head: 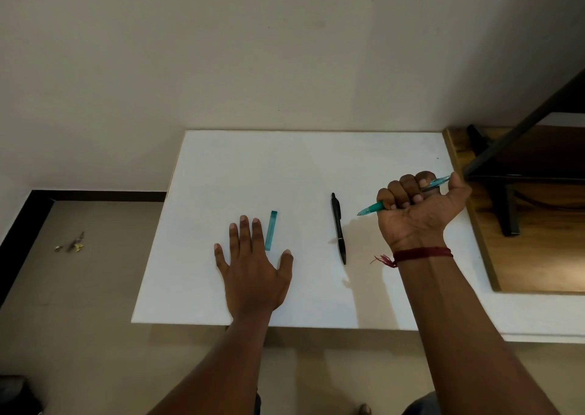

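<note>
Teal translucent plastic pen [373, 207] is being held above the right part of the white rectangular table top [285, 168], its bare writing tip pointing left and slightly down. Nearest to the camera, two bare forearms are reaching forward over the table edge. The left hand [253, 266] is lying flat on the table with straight, spread fingers, holding nothing. Just beside its index finger the slim teal plastic cap [271, 230] is lying; I cannot tell whether the finger is touching it. A little further right, the black plastic click pen [338, 228] is resting lengthwise on the table, between the two hands. Beyond a dark red thread bracelet [422, 253] on the wrist, the right hand [418, 205] is clenching the teal pen in a full fist, all fingers curled round the barrel.

I am judging that the cap is about to be joined with the pen. To do it well, the left hand is needing to pinch the cap near its closed end and turn the open end toward the tip, while the right hand is holding the barrel steady and level. A fist is giving little control, so a slow push along the pen's axis is wise; otherwise the tip is risking to mark the fingers. Furthest away, the brown wooden shelf [538, 250] is standing against the plain cream wall [221, 50].
</note>
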